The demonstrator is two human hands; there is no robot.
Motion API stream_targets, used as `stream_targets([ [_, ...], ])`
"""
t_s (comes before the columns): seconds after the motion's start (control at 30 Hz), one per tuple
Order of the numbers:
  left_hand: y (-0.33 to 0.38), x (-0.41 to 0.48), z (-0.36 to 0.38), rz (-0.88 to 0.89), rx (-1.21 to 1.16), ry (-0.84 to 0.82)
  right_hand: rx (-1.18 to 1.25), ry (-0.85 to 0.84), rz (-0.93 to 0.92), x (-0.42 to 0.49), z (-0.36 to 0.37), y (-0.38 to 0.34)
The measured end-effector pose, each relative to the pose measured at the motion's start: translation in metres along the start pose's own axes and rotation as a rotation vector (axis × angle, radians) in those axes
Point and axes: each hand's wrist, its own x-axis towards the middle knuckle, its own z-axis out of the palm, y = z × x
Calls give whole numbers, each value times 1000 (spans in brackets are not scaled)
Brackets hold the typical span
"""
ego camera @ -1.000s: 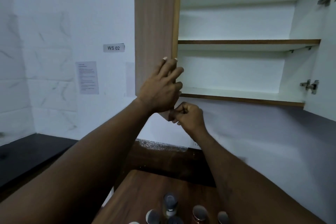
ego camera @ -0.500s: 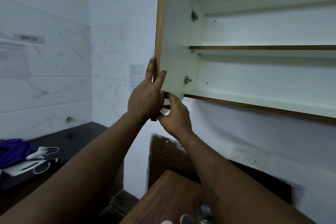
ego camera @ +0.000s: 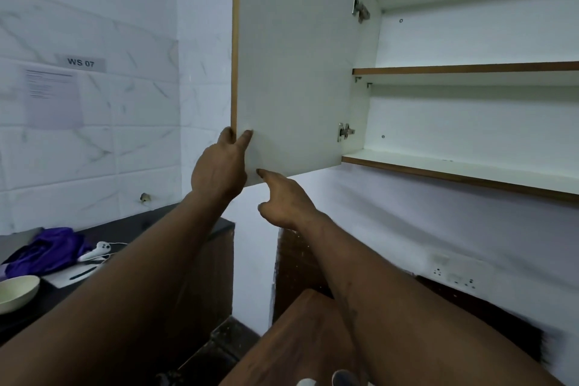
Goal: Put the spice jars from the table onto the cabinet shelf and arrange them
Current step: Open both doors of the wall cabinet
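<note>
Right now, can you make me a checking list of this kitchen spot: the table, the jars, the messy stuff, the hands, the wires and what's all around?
Surface: wooden table, only partly in view at the bottom.
Job's things: jar tops peek in at the bottom edge; cabinet door stands open; lower shelf and upper shelf hold no jars.
Clutter: purple cloth, white handheld device and pale bowl on the black counter.
Hands: left hand grips the door's free edge; right hand holds nothing, forefinger stretched to the door's lower corner.
Cables: thin white cord beside the device.
Surroundings: tiled wall, WS 07 sign, paper sheet, wall socket.
</note>
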Motion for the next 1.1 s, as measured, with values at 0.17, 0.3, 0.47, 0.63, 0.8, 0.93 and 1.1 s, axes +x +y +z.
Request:
stream_targets([
  [0.17, 8, 0, 9, 2, 127, 73, -45, 0, 46, -7, -11, 21],
  [0.3, 21, 8, 10, 77, 296, 136, -92, 43, 91, -15, -27, 40],
  [0.47, 45, 15, 17, 282, 351, 138, -173, 116, 109, -24, -55, 58],
  [0.63, 88, 17, 32, 388, 78, -167, -295, 185, 148, -47, -88, 75],
  [0.8, 161, -8, 54, 448, -200, -306, -409, 243, 287, -101, -128, 110],
  [0.93, 232, -39, 70, 539, -307, -328, -503, 243, 431, -165, -163, 146],
  [1.1, 322, -63, 69, 663, -415, -334, -591, 269, 642, -247, -210, 183],
])
